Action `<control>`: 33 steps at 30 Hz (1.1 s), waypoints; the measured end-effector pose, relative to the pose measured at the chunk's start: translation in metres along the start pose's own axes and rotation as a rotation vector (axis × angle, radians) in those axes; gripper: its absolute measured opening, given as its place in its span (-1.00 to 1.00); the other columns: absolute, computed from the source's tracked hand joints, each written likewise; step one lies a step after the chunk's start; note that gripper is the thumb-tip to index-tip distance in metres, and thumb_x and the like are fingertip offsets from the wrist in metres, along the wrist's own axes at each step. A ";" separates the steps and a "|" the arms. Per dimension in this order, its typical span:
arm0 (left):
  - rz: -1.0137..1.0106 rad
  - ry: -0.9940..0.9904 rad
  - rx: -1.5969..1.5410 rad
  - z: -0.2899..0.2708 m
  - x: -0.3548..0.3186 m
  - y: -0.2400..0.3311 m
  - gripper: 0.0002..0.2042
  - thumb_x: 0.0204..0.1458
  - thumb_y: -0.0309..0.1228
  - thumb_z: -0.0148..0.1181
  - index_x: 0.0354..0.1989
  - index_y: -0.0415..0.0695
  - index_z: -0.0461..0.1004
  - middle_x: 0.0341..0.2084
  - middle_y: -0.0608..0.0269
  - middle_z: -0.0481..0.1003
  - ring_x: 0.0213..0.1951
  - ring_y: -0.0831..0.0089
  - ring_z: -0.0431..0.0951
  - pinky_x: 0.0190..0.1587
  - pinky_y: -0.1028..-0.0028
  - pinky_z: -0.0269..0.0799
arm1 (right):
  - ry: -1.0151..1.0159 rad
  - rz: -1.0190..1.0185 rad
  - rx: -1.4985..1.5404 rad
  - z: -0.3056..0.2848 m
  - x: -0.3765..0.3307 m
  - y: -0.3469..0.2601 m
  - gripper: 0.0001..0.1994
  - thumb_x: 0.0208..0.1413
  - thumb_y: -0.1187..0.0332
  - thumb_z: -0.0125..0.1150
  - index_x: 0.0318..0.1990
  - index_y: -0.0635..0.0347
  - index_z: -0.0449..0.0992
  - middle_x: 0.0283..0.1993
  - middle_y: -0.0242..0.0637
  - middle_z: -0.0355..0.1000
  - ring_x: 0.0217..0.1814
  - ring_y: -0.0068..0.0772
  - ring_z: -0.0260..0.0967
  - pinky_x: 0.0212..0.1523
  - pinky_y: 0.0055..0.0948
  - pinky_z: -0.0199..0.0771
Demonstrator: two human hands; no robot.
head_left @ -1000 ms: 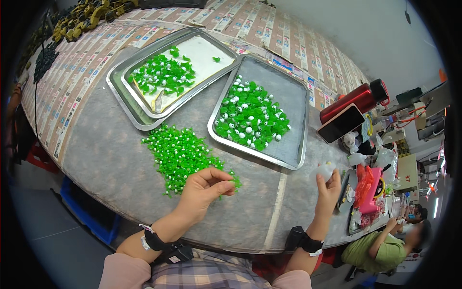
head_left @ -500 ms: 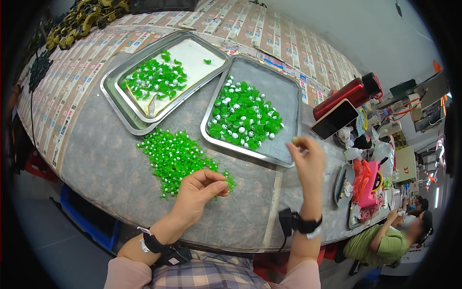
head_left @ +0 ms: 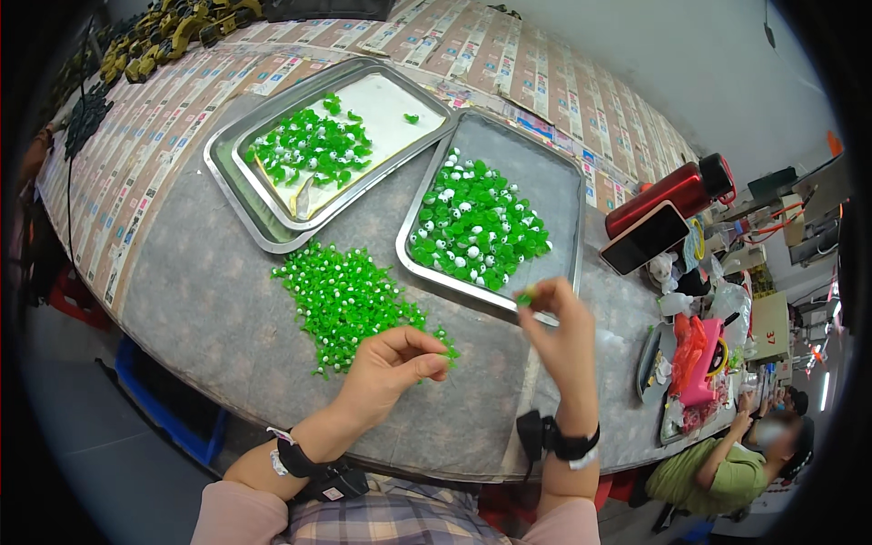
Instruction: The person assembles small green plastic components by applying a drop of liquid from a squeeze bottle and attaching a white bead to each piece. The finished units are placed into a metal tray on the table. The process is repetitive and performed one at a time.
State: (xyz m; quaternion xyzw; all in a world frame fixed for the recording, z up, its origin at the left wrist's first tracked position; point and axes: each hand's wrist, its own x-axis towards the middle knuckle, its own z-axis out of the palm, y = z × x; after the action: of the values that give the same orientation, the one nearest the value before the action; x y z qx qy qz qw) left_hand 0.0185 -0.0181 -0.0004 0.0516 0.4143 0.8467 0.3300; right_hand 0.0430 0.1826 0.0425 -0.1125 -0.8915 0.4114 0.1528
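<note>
My right hand is raised by the near right corner of the right metal tray, its thumb and forefinger pinching a small green piece. My left hand hovers at the near right end of a pile of tiny green-and-white pieces lying on the table. Its thumb and forefinger are pressed together, and whatever lies between them is too small to make out. Larger green pieces with white dark-dotted balls are heaped in the right tray.
Two stacked metal trays at the back left hold more green-and-white pieces. To the right are a phone, a red flask and a pink holder. A person in green sits at the far right.
My right hand has moved slightly left and down, and the green piece in its fingertips now shows. The left hand stays pinched, a little farther right and lower in view. The whole view has shifted slightly.
</note>
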 end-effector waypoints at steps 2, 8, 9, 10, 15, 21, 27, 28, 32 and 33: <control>0.026 -0.039 0.055 0.000 0.000 -0.001 -0.91 -0.16 -0.56 0.10 -0.43 -0.23 0.38 -0.46 0.19 0.42 -0.45 0.49 0.43 -0.37 0.54 0.40 | -0.169 -0.116 0.032 0.007 -0.019 -0.015 -0.81 -0.24 0.53 0.12 -0.38 0.25 0.34 -0.50 -0.28 0.35 -0.45 -0.47 0.33 -0.39 -0.58 0.31; 0.037 -0.056 0.124 0.006 0.000 0.001 -0.91 -0.13 -0.57 0.07 -0.40 -0.26 0.39 -0.41 0.22 0.41 -0.40 0.55 0.41 -0.34 0.60 0.37 | -0.324 -0.040 0.193 0.020 -0.039 -0.025 -0.78 -0.23 0.53 0.13 -0.33 0.26 0.36 -0.46 -0.30 0.34 -0.43 -0.53 0.31 -0.39 -0.61 0.29; 0.032 -0.059 0.127 0.005 0.001 0.000 -0.90 -0.12 -0.56 0.06 -0.39 -0.26 0.39 -0.41 0.24 0.42 -0.40 0.58 0.41 -0.33 0.63 0.36 | -0.340 0.003 0.291 0.021 -0.040 -0.023 -0.79 -0.22 0.53 0.13 -0.32 0.26 0.36 -0.44 -0.32 0.35 -0.42 -0.56 0.30 -0.39 -0.62 0.28; 0.038 -0.059 0.108 0.004 0.001 -0.001 -0.90 -0.12 -0.57 0.06 -0.38 -0.26 0.39 -0.41 0.24 0.42 -0.40 0.58 0.41 -0.33 0.63 0.36 | -0.356 0.045 0.389 0.023 -0.042 -0.018 -0.79 -0.20 0.53 0.13 -0.31 0.27 0.37 -0.43 -0.34 0.36 -0.42 -0.59 0.29 -0.39 -0.64 0.28; 0.020 -0.062 0.062 0.002 0.001 -0.003 -0.89 -0.12 -0.56 0.06 -0.37 -0.27 0.38 -0.44 0.22 0.42 -0.42 0.56 0.43 -0.33 0.61 0.37 | -0.453 0.363 0.878 0.024 -0.042 -0.005 -0.78 -0.15 0.50 0.15 -0.27 0.28 0.37 -0.35 -0.38 0.37 -0.36 -0.65 0.29 -0.38 -0.68 0.27; 0.005 -0.002 0.022 0.003 0.001 -0.003 -0.89 -0.11 -0.54 0.07 -0.39 -0.27 0.37 -0.49 0.22 0.43 -0.43 0.54 0.44 -0.33 0.59 0.38 | -0.374 0.413 1.007 0.032 -0.045 -0.002 -0.80 -0.14 0.49 0.15 -0.30 0.28 0.37 -0.35 -0.36 0.37 -0.33 -0.63 0.31 -0.34 -0.70 0.30; -0.044 0.072 0.005 0.004 0.002 -0.002 -0.91 -0.10 -0.53 0.06 -0.41 -0.27 0.37 -0.49 0.20 0.43 -0.44 0.52 0.45 -0.35 0.58 0.40 | -0.212 0.260 0.902 0.033 -0.048 -0.011 -0.82 -0.15 0.54 0.15 -0.33 0.29 0.37 -0.35 -0.34 0.38 -0.31 -0.60 0.33 -0.32 -0.68 0.33; -0.044 0.069 0.006 0.004 0.002 -0.002 -0.91 -0.10 -0.53 0.06 -0.41 -0.27 0.38 -0.49 0.20 0.43 -0.44 0.52 0.45 -0.35 0.59 0.40 | -0.208 0.249 0.893 0.034 -0.048 -0.010 -0.82 -0.16 0.55 0.15 -0.33 0.29 0.37 -0.35 -0.33 0.38 -0.31 -0.60 0.33 -0.32 -0.68 0.33; -0.016 0.079 0.089 0.005 0.002 -0.002 -0.93 -0.13 -0.57 0.07 -0.43 -0.26 0.38 -0.49 0.19 0.42 -0.45 0.51 0.44 -0.37 0.58 0.40 | -0.203 0.189 0.827 0.037 -0.049 -0.011 -0.83 -0.15 0.56 0.14 -0.32 0.30 0.37 -0.35 -0.32 0.38 -0.32 -0.59 0.34 -0.30 -0.67 0.33; -0.002 0.088 0.131 0.005 0.001 -0.002 -0.93 -0.14 -0.59 0.07 -0.44 -0.26 0.38 -0.48 0.18 0.42 -0.46 0.50 0.44 -0.38 0.57 0.40 | -0.220 0.208 0.816 0.036 -0.049 -0.011 -0.83 -0.15 0.56 0.13 -0.33 0.30 0.37 -0.34 -0.31 0.38 -0.31 -0.58 0.34 -0.30 -0.66 0.33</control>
State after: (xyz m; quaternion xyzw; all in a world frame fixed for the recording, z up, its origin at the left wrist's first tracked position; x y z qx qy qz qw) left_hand 0.0203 -0.0129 0.0012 0.0352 0.4828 0.8189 0.3082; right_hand 0.0742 0.1345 0.0197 -0.0878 -0.6508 0.7527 0.0465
